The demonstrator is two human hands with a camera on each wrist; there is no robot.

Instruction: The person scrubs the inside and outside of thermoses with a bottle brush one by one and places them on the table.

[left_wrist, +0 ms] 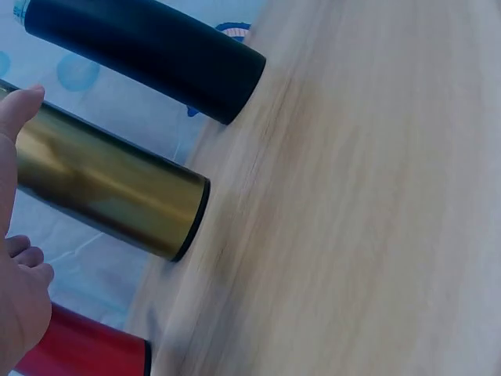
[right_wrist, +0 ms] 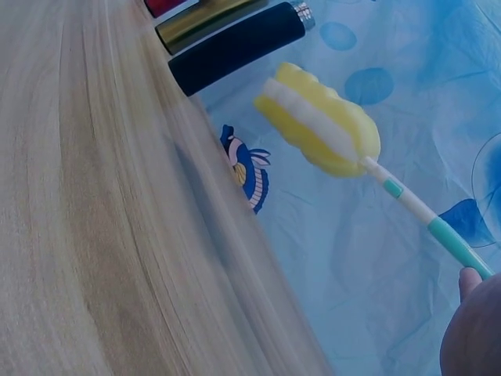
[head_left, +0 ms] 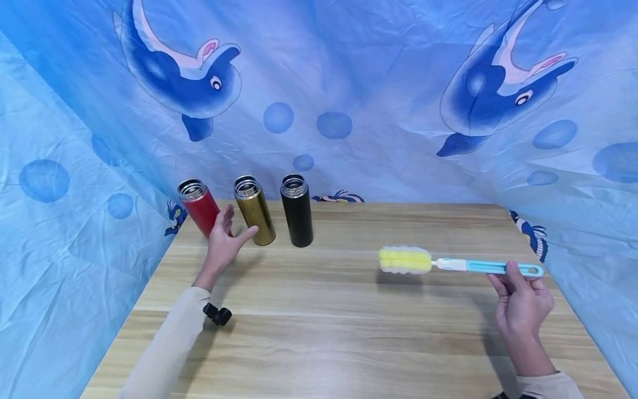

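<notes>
Three lidless thermos bottles stand upright at the back left: a red bottle point(head_left: 201, 209), a gold bottle point(head_left: 256, 213) and a black bottle point(head_left: 297, 213). My left hand point(head_left: 224, 241) reaches in front of the red and gold bottles, thumb and fingers spread apart. In the left wrist view its thumb overlaps the gold bottle point(left_wrist: 109, 172), and the palm side is by the red bottle point(left_wrist: 86, 345). Over the right of the table my right hand point(head_left: 523, 305) grips the blue-and-white handle of a bottle brush point(head_left: 406, 260). Its yellow and white sponge head points left, above the tabletop.
A wood-grain table point(head_left: 324, 332) lies under everything. Blue cloth point(head_left: 389, 166) printed with dolphins hangs behind it and along both sides. A small black device point(head_left: 217, 315) sits on my left wrist.
</notes>
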